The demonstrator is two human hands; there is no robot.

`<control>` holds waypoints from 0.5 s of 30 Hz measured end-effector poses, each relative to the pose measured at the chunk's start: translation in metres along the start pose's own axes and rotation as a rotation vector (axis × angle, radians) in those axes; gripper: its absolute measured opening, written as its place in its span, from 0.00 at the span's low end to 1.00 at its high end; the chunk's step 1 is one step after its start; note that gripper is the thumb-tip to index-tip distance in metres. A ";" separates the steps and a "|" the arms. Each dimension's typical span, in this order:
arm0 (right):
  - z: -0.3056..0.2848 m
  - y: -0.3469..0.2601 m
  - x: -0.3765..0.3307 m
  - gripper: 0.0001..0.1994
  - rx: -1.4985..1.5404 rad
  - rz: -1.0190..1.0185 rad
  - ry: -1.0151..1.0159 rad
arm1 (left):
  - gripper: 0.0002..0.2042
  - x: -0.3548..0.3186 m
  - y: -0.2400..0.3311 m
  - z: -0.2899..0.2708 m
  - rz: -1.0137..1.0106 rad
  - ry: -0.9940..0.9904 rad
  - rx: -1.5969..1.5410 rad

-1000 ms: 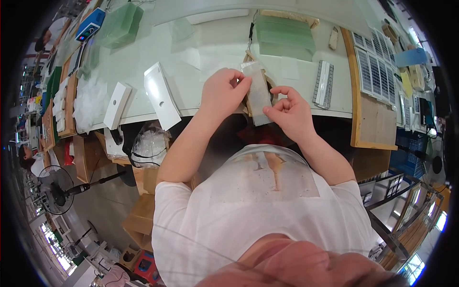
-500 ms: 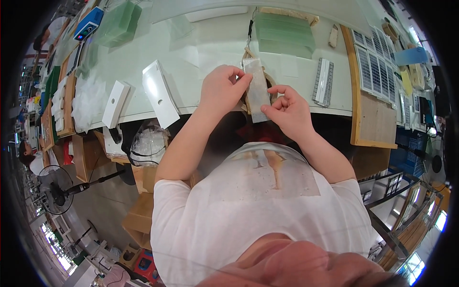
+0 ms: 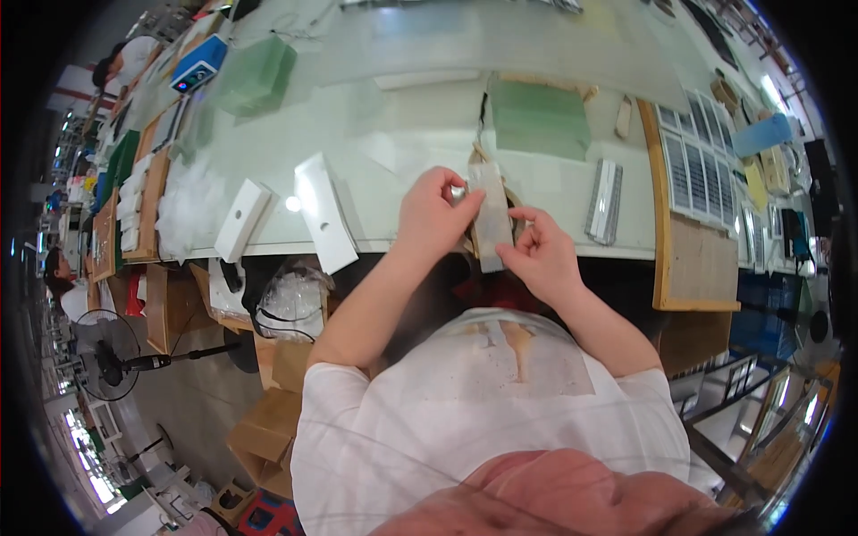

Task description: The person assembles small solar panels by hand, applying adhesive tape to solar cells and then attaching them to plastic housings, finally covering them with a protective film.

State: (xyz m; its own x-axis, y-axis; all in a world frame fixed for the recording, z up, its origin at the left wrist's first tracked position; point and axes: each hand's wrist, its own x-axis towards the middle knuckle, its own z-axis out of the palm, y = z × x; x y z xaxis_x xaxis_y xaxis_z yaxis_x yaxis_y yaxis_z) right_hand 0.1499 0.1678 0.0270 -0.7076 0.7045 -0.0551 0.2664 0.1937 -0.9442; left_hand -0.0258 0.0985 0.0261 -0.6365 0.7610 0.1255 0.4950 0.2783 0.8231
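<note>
Table (image 3: 402, 125), pale green and glossy, spanning the upper part of the view; its near edge runs just above the person's chest. Wooden tray (image 3: 693, 259) at the table's right edge, carrying rows of small grey-white parts in its far half. Green sheet stack (image 3: 539, 119) toward the far middle of the table, with a translucent green box (image 3: 255, 73) near the far left corner beside a blue device (image 3: 198, 64). Two white rectangular cartons lie at the near left edge: the larger white carton (image 3: 323, 223) overhangs the edge, the smaller white carton (image 3: 241, 219) sits just left of it, beside a heap of clear plastic bags (image 3: 189, 204). Ribbed grey strip (image 3: 603, 201) lies between the hands and the tray.

Left hand (image 3: 433, 219), fingers clenched on the upper left edge of a narrow translucent sleeve (image 3: 490, 214). Right hand (image 3: 542, 255), fingers pinching the sleeve's lower right edge. Sleeve held upright between both hands, above the near edge of the table at its middle, clear of the surface as far as can be told.
</note>
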 end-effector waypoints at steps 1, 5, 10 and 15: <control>0.000 -0.001 0.000 0.20 -0.043 0.005 0.021 | 0.15 0.000 -0.002 0.000 -0.001 0.001 0.000; -0.018 0.018 0.003 0.18 -0.240 -0.073 0.091 | 0.14 -0.009 -0.014 0.002 0.057 0.078 -0.049; -0.110 0.040 0.036 0.22 -0.842 -0.303 0.143 | 0.12 -0.048 -0.010 -0.016 0.545 0.036 0.033; -0.162 0.034 0.050 0.30 -1.087 -0.291 0.074 | 0.14 -0.075 -0.002 -0.025 0.880 -0.093 0.036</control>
State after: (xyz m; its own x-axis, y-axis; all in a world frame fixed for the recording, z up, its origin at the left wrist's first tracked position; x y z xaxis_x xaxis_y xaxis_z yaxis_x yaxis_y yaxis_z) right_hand 0.2291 0.3203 0.0448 -0.8046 0.5677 0.1744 0.5522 0.8232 -0.1322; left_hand 0.0058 0.0265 0.0291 0.0339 0.7521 0.6582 0.8020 -0.4135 0.4311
